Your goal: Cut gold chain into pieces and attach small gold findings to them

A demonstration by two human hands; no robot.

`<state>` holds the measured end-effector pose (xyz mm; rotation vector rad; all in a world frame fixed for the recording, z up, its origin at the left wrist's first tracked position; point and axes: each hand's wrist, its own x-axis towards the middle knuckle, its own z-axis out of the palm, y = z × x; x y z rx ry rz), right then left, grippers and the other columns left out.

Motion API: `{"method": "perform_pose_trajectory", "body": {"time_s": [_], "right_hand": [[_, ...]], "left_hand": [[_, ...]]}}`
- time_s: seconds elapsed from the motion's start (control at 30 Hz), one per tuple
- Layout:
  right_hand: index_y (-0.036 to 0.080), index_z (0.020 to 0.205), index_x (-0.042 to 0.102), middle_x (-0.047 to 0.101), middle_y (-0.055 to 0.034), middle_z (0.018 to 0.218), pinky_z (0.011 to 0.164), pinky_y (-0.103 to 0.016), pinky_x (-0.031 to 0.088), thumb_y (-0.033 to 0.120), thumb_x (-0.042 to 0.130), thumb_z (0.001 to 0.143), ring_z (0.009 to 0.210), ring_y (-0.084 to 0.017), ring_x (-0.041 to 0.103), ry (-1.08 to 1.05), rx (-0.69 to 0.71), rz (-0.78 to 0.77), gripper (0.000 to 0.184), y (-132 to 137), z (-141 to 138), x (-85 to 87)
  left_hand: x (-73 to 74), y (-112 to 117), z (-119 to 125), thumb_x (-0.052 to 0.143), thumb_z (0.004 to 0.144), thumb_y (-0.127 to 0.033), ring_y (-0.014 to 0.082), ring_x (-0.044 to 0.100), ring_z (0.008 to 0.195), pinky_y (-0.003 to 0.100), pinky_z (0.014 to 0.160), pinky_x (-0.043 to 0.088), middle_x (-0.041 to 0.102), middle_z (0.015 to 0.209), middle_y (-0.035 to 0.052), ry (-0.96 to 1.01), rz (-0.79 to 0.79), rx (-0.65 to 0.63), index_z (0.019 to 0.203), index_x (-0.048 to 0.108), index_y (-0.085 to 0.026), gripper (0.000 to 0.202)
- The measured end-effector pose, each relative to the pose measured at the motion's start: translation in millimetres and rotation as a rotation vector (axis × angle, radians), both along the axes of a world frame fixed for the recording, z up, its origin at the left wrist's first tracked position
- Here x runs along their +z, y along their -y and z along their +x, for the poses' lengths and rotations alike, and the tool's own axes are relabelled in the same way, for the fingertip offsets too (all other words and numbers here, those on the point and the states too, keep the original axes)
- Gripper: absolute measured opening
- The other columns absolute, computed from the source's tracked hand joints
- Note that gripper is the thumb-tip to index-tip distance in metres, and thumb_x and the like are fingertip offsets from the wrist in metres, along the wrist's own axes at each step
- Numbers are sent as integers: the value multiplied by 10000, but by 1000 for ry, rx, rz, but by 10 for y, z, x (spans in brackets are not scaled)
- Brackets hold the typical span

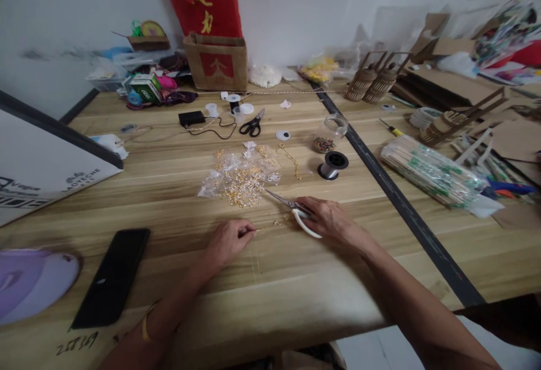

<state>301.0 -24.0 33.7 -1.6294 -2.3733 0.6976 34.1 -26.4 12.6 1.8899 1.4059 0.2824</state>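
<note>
My left hand [230, 240] rests on the wooden table [270, 291] with its fingers pinched on the end of a thin gold chain [273, 224] that lies toward the right. My right hand [327, 217] is closed on white-handled scissors [291, 206], whose metal blades point up and left toward a heap of small gold and silver findings in clear bags [240, 175]. The scissors lie low on the table, beside the chain.
A black phone [112, 277] lies at the front left. A wire spool [333, 165], a bead jar [328, 133], black scissors [252, 124], a cardboard box [217, 62] and a pack of sticks [431, 172] stand farther back. A white board [38, 161] is on the left.
</note>
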Motion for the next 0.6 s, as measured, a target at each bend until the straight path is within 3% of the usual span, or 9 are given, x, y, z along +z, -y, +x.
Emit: {"method": "perform_pose_trajectory", "body": {"time_s": [0.13,0.4,0.6], "right_hand": [[205,1161,549,659,-76,979,719,-245,407,276,523,849,858,-184,611,-107,-19,92,321,-35,-22,-139],[176,1186,541,634,-103,1043,822,-293,444,177,518,839,945,-188,580,-346,113,135,348,0,-234,-306],[179,1153,555,657,-96,1005,795,-292,450,205,532,833,916,-191,600,-313,83,165,323,6,-294,-369]], "left_hand": [[66,15,13,542,776,-278,119,501,528,215,523,315,587,559,-17,-66,23,-6,751,659,-165,165],[155,18,-30,554,789,-248,139,546,590,231,565,331,623,617,-8,-183,54,-27,766,663,-190,126],[149,19,-65,565,802,-218,168,575,757,262,681,401,622,900,42,-236,255,-58,830,649,-185,95]]}}
